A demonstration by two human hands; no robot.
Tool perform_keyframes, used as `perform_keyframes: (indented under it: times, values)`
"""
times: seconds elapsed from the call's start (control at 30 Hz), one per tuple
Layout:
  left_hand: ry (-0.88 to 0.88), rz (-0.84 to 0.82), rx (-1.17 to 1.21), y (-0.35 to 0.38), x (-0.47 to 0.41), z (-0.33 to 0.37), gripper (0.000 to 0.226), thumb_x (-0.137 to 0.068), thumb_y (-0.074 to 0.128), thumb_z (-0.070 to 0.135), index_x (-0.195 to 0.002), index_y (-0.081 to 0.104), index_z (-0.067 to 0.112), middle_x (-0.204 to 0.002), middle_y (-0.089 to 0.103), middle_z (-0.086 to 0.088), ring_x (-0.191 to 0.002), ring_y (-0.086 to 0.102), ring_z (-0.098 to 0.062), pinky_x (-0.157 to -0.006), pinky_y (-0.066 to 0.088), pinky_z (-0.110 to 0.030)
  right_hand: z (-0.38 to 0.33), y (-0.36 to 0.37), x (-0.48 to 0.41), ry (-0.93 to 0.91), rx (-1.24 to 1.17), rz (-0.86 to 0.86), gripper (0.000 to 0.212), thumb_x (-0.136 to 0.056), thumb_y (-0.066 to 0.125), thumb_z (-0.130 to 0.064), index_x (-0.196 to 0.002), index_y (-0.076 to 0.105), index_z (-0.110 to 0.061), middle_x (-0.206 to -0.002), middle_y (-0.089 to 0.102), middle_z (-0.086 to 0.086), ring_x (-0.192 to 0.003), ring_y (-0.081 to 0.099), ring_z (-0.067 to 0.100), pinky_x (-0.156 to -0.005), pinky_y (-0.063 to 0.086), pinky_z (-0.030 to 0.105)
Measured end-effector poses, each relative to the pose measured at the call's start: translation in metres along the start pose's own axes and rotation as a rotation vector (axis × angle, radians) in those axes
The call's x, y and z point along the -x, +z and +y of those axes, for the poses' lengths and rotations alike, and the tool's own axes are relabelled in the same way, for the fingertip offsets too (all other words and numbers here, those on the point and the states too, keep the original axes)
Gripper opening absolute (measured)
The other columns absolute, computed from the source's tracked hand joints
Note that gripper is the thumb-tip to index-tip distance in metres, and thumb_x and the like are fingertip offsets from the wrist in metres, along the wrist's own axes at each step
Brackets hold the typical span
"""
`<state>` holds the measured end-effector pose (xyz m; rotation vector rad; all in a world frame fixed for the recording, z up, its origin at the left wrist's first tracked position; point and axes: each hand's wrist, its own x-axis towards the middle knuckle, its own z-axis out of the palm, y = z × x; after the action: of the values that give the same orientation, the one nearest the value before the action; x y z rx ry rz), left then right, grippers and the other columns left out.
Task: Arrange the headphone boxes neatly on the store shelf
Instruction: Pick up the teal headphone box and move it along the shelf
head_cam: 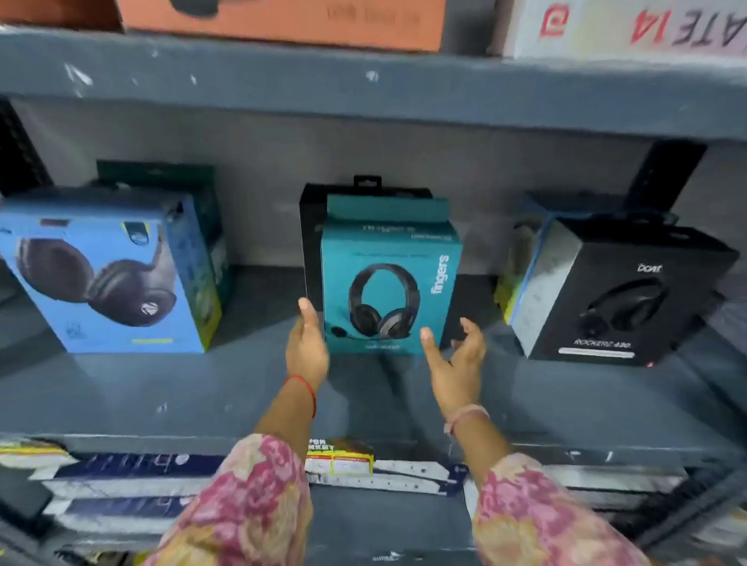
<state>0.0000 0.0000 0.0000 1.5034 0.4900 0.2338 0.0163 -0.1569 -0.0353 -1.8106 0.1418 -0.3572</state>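
Observation:
A teal headphone box (389, 282) stands upright at the middle of the grey shelf (152, 389), with a black box (312, 225) behind it. A blue headphone box (103, 271) stands at the left, a dark green box (163, 177) behind it. A black headphone box (623, 295) stands at the right, turned at an angle, with a blue-edged box (529, 231) behind it. My left hand (308, 347) is open at the teal box's lower left edge, fingers flat beside it. My right hand (453, 361) is open just off its lower right corner, fingers spread, holding nothing.
An orange box (288, 14) and a white box (625, 10) sit on the shelf above. The shelf below holds flat white and blue packages (130, 473) and a small yellow-labelled pack (342, 457). Bare shelf lies between the three box groups.

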Motion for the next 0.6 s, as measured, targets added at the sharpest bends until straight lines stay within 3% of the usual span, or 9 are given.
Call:
perform_keyframes:
  times: [0.1, 0.17, 0.23, 0.33, 0.4, 0.43, 0.5, 0.6]
  values:
    - [-0.054, -0.085, 0.037, 0.006, -0.019, -0.016, 0.082, -0.082, 0.012, 0.074, -0.136, 0.042, 0.019, -0.146, 0.04, -0.01, -0.135, 0.034, -0.029, -0.117, 0.021, -0.047, 0.013, 0.013, -0.025, 0.093, -0.144, -0.102, 0.066, -0.084, 0.058, -0.024, -0.14, 0.024, -0.016, -0.149, 0.027, 0.008, -0.129, 0.036, 0.021, -0.111, 0.03, 0.041]
    - [-0.036, -0.051, 0.051, 0.007, -0.026, -0.027, 0.086, -0.072, 0.017, 0.084, -0.136, 0.041, 0.032, -0.149, 0.035, -0.008, -0.138, 0.028, -0.028, -0.118, 0.016, -0.046, 0.024, 0.017, -0.033, 0.097, -0.133, -0.143, 0.059, -0.086, 0.056, -0.022, -0.139, 0.03, -0.02, -0.142, 0.038, 0.009, -0.119, 0.043, 0.015, -0.11, 0.032, 0.037]
    - [-0.034, 0.02, 0.022, 0.001, -0.029, -0.038, 0.071, -0.082, 0.014, 0.075, -0.135, 0.04, 0.037, -0.151, 0.03, -0.008, -0.139, 0.024, -0.027, -0.117, 0.014, -0.043, 0.024, 0.012, -0.024, 0.082, -0.142, -0.069, 0.049, -0.086, 0.056, -0.02, -0.133, 0.042, -0.018, -0.125, 0.045, 0.009, -0.099, 0.05, 0.006, -0.102, 0.036, 0.025]
    - [-0.004, -0.028, 0.035, -0.016, -0.017, -0.035, 0.101, -0.054, 0.01, 0.093, -0.134, 0.04, 0.04, -0.153, 0.025, -0.014, -0.139, 0.023, -0.035, -0.115, 0.016, -0.057, 0.008, -0.003, 0.003, 0.03, -0.271, 0.024, 0.04, -0.085, 0.058, -0.02, -0.124, 0.054, -0.015, -0.094, 0.043, -0.003, -0.075, 0.052, -0.005, -0.085, 0.045, 0.015]
    - [0.044, -0.008, 0.061, -0.026, -0.002, -0.022, 0.11, -0.049, 0.009, 0.082, -0.144, 0.024, 0.029, -0.155, 0.018, -0.014, -0.141, 0.016, -0.036, -0.115, 0.015, -0.058, -0.005, -0.012, 0.022, -0.02, -0.341, 0.052, 0.038, -0.084, 0.059, -0.021, -0.121, 0.057, -0.016, -0.085, 0.039, -0.004, -0.07, 0.051, -0.004, -0.076, 0.047, 0.011]
    - [0.049, -0.008, 0.085, -0.031, 0.001, -0.017, 0.109, -0.05, 0.01, 0.081, -0.144, 0.024, 0.027, -0.155, 0.02, -0.012, -0.142, 0.017, -0.034, -0.116, 0.015, -0.056, -0.012, -0.015, 0.031, -0.046, -0.357, 0.061, 0.038, -0.083, 0.059, -0.021, -0.121, 0.058, -0.017, -0.083, 0.037, -0.004, -0.07, 0.049, -0.003, -0.075, 0.046, 0.012]
    - [0.067, -0.073, 0.193, -0.038, 0.009, -0.005, 0.101, -0.052, 0.009, 0.085, -0.133, 0.043, 0.036, -0.149, 0.036, -0.005, -0.139, 0.027, -0.029, -0.116, 0.019, -0.05, -0.024, -0.022, 0.043, -0.088, -0.368, 0.08, 0.039, -0.083, 0.059, -0.022, -0.121, 0.058, -0.015, -0.082, 0.035, -0.003, -0.068, 0.046, -0.004, -0.073, 0.045, 0.011]
    - [0.084, -0.119, 0.161, -0.041, 0.018, 0.011, 0.096, -0.047, 0.008, 0.088, -0.12, 0.055, 0.044, -0.141, 0.049, 0.001, -0.135, 0.035, -0.026, -0.116, 0.024, -0.047, -0.033, -0.028, 0.048, -0.116, -0.379, 0.07, 0.038, -0.084, 0.058, -0.02, -0.121, 0.058, -0.013, -0.084, 0.036, -0.001, -0.065, 0.047, -0.009, -0.067, 0.044, 0.005]
